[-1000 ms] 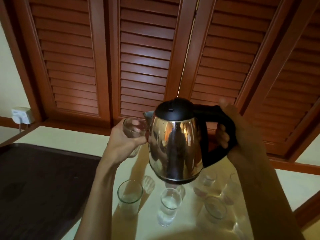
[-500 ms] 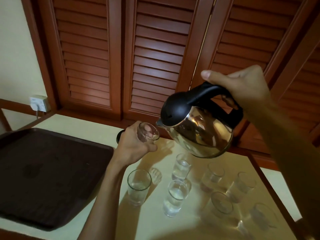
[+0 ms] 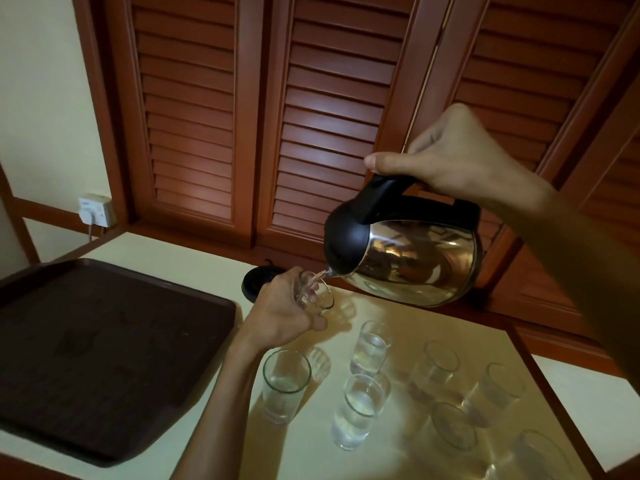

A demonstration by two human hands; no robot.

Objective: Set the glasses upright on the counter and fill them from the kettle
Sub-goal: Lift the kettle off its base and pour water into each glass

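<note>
My right hand [image 3: 450,157] grips the black handle of a steel kettle [image 3: 412,265], which is tipped to the left. Water runs from its spout into a small clear glass [image 3: 320,294] that my left hand [image 3: 284,315] holds above the counter. Several more glasses stand upright on the cream counter [image 3: 346,462] below. Three of them, at left [image 3: 284,386], middle [image 3: 370,348] and front [image 3: 356,410], hold water. The glasses further right, such as one [image 3: 438,367], look empty.
A dark brown tray [image 3: 104,358] lies on the counter to the left. The black kettle base [image 3: 258,280] sits behind my left hand. Wooden louvred doors [image 3: 329,116] rise behind the counter, and a wall socket [image 3: 95,209] is at the back left.
The kettle has tipped further to the left and water now pours into the held glass. My left hand has lowered the glass a little under the spout.
</note>
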